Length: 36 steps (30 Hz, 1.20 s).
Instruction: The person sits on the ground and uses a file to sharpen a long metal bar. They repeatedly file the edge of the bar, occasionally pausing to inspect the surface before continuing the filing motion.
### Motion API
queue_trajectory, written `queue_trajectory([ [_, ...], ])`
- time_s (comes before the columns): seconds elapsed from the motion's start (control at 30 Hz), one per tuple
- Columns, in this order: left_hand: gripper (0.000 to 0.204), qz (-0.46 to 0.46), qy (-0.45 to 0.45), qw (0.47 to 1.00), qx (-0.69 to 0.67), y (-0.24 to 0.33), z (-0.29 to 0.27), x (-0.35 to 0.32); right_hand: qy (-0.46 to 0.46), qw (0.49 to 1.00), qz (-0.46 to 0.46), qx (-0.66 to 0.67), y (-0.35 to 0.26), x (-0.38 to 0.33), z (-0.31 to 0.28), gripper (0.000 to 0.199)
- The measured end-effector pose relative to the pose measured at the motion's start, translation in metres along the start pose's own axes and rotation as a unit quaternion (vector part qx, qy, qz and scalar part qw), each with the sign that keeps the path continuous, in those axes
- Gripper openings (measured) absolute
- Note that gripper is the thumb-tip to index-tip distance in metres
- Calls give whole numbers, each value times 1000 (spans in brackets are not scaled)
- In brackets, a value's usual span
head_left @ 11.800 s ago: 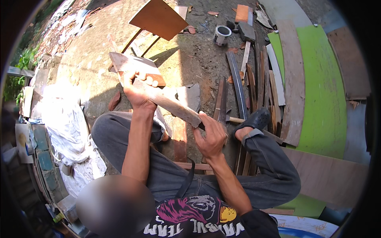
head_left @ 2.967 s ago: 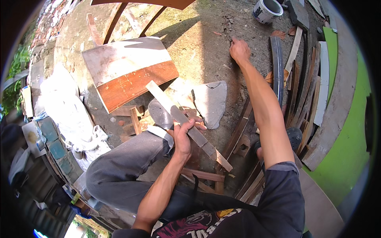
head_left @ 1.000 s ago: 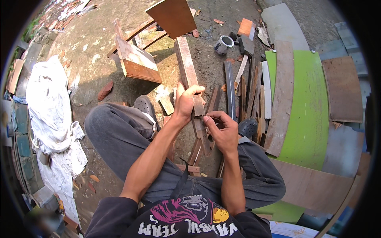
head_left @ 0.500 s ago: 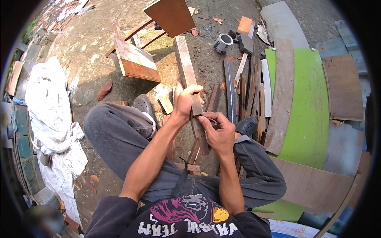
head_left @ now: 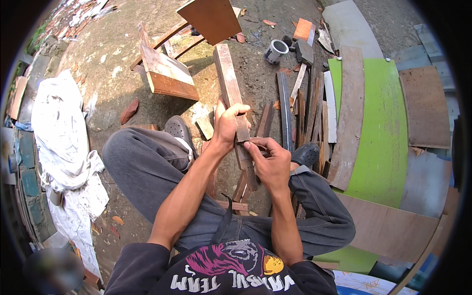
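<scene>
A long, weathered wooden block (head_left: 227, 73) slants up and away from me, its near end above my lap. My left hand (head_left: 227, 125) is wrapped round its lower part, thumb across the top face. Right at the block's near end, my right hand (head_left: 270, 161) is closed in a pinch, thumb and forefinger touching the edge. What those fingers hold, if anything, is too small to make out. Just beneath, a darker wood strip (head_left: 247, 169) runs down toward my lap, partly covered by the block and my hands.
Ahead stands a small wooden frame with panels (head_left: 172, 73). Right of it are an open can (head_left: 276, 51), a hammer-like tool with a dark head (head_left: 304, 52) and several wood strips (head_left: 314, 108). Green board (head_left: 381, 132) lies at right, white cloth (head_left: 61, 132) at left.
Almost nothing differs. My right hand's fingers have shifted very slightly at the block's end, while the left hand keeps its grip.
</scene>
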<state>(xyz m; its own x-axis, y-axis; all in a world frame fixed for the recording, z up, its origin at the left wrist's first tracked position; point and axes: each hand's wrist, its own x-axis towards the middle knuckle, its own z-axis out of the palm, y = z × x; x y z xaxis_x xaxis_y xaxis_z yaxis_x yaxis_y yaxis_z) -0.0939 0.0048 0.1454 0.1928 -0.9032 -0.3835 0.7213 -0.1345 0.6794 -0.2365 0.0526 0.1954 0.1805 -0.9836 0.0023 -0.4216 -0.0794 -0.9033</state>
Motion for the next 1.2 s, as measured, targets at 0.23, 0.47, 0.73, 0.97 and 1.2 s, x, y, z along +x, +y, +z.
queue_trajectory([
  [0.23,44,-19,0,1000,6,-3,-6,4,-16,1000,-6,-9,-7,0,0,14],
  [0.47,33,-43,-24,998,-37,6,-10,4,48,990,118,61,33,19,-22,14],
  [0.73,50,-53,-12,997,-47,26,-13,3,29,972,158,171,13,15,-52,18],
  [0.97,34,-18,-7,1000,-4,19,-9,2,-64,984,92,135,-5,2,-9,17],
  [1.2,32,18,0,1000,9,18,-7,0,-23,999,27,11,-19,2,9,18],
])
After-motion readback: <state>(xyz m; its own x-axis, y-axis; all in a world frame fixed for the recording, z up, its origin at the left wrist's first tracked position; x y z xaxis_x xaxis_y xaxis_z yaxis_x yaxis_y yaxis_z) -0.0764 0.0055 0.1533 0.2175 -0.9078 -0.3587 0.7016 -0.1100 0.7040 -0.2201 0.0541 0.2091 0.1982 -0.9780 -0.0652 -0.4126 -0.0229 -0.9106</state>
